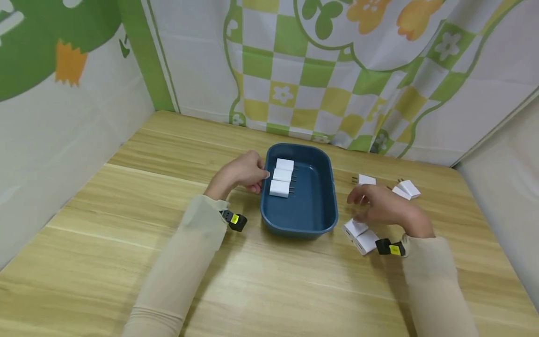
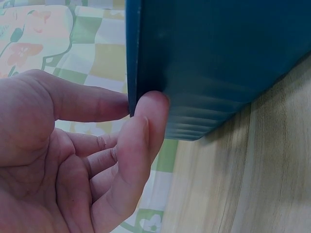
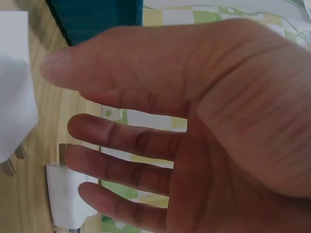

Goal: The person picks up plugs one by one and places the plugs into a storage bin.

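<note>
A dark blue tray [image 1: 312, 201] sits mid-table with three white plug adapters [image 1: 282, 177] lined up along its left inner side. My left hand [image 1: 262, 176] holds the tray's left rim; in the left wrist view the thumb and index finger [image 2: 146, 121] pinch the edge of the tray wall [image 2: 218, 63]. My right hand [image 1: 358, 206] hovers with relaxed, spread fingers [image 3: 112, 133] just above two white adapters [image 1: 361, 235] on the table right of the tray. It holds nothing. One adapter [image 3: 68, 199] lies below the fingertips, another [image 3: 14, 97] beside the thumb.
More white adapters lie on the wooden table at the right: one [image 1: 366, 179] behind my right hand and two [image 1: 406, 189] farther right. Patterned cloth walls close in the back and both sides of the table.
</note>
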Demonstrator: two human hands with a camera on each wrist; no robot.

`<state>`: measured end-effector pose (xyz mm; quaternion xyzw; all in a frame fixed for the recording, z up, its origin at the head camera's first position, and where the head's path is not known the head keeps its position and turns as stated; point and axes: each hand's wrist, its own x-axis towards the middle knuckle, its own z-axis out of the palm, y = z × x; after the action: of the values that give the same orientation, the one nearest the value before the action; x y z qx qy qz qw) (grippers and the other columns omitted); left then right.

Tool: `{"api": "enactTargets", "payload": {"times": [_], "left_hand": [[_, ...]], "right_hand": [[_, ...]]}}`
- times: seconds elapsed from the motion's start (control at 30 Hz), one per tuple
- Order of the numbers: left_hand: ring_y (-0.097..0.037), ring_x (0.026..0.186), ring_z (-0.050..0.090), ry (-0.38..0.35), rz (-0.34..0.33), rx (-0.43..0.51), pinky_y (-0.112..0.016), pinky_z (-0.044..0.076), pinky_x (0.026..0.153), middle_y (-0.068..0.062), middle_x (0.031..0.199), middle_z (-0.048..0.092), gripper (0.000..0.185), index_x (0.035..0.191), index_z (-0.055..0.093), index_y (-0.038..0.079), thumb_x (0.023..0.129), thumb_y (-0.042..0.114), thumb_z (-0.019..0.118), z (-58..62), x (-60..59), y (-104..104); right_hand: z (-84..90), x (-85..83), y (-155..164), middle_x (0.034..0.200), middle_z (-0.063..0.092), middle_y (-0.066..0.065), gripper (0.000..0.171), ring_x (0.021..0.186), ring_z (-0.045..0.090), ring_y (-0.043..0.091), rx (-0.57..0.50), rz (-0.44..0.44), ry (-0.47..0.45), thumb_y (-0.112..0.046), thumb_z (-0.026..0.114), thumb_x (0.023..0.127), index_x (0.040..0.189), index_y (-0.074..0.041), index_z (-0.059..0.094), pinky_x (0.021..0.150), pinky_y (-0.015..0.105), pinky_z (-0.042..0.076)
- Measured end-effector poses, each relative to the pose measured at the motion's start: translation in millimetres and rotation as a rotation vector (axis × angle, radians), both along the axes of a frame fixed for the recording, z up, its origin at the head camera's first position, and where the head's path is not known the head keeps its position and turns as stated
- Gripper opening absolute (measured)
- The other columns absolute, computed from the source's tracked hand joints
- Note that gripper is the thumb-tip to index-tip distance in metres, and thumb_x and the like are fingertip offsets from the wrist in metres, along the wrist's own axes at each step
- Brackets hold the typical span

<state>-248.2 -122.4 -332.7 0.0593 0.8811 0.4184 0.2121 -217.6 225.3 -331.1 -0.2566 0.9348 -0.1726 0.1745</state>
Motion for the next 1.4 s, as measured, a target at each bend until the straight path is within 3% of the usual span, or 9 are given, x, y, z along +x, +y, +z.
{"api": "enactTargets", "payload": {"times": [0.27,0.5,0.7,0.93,1.2,1.4], "left_hand": [[-0.018,0.055,0.065,0.012,-0.002,-0.008,-0.035,0.060,0.063,-0.011,0.067,0.065,0.026,0.079,0.057,0.000,0.102,0.010,0.058,-1.5,-0.9,1.0],[-0.018,0.056,0.066,0.009,0.008,0.003,-0.028,0.057,0.056,-0.012,0.069,0.066,0.020,0.087,0.059,-0.003,0.103,0.010,0.057,-1.4,-0.3,1.6],[-0.017,0.055,0.065,0.003,0.004,0.006,-0.029,0.058,0.057,-0.012,0.068,0.065,0.020,0.087,0.057,-0.002,0.103,0.010,0.057,-1.0,-0.5,2.0],[-0.015,0.051,0.063,0.011,-0.002,0.017,-0.030,0.059,0.057,-0.010,0.065,0.064,0.021,0.083,0.054,0.000,0.102,0.009,0.057,-1.2,-0.1,1.0],[-0.015,0.052,0.064,0.016,0.002,0.014,-0.028,0.058,0.056,-0.011,0.066,0.065,0.019,0.087,0.057,-0.002,0.102,0.009,0.057,-1.3,-0.1,0.6],[-0.016,0.052,0.064,0.011,0.005,0.009,-0.032,0.060,0.060,-0.011,0.067,0.065,0.019,0.087,0.058,-0.003,0.102,0.009,0.057,-0.9,-0.5,1.9]], "right_hand": [[-3.4,2.2,-5.9,0.113,0.067,0.016,0.041,0.107,0.062,0.038,0.031,0.035,-0.048,0.006,0.080,0.076,0.116,-0.001,0.069,0.090,0.052,0.053],[-5.5,3.3,-8.1,0.113,0.069,0.013,0.040,0.105,0.064,0.033,0.046,0.075,-0.043,0.010,0.077,0.075,0.113,-0.001,0.070,0.089,0.050,0.054],[-4.6,5.6,-9.0,0.110,0.069,0.011,0.042,0.102,0.064,0.030,0.064,0.104,-0.044,0.010,0.076,0.072,0.112,-0.002,0.070,0.086,0.048,0.055],[-2.4,6.0,-9.3,0.110,0.069,0.010,0.045,0.100,0.064,0.028,0.098,0.087,-0.095,0.011,0.076,0.071,0.112,-0.005,0.070,0.084,0.046,0.055],[-6.0,5.0,-11.0,0.103,0.070,0.007,0.038,0.090,0.063,0.022,0.087,0.093,-0.054,-0.007,0.090,0.071,0.104,-0.007,0.072,0.074,0.037,0.055],[-12.0,2.5,-12.6,0.101,0.069,0.008,0.043,0.086,0.062,0.020,0.113,0.068,-0.038,-0.006,0.089,0.068,0.107,-0.003,0.072,0.074,0.037,0.055]]}}
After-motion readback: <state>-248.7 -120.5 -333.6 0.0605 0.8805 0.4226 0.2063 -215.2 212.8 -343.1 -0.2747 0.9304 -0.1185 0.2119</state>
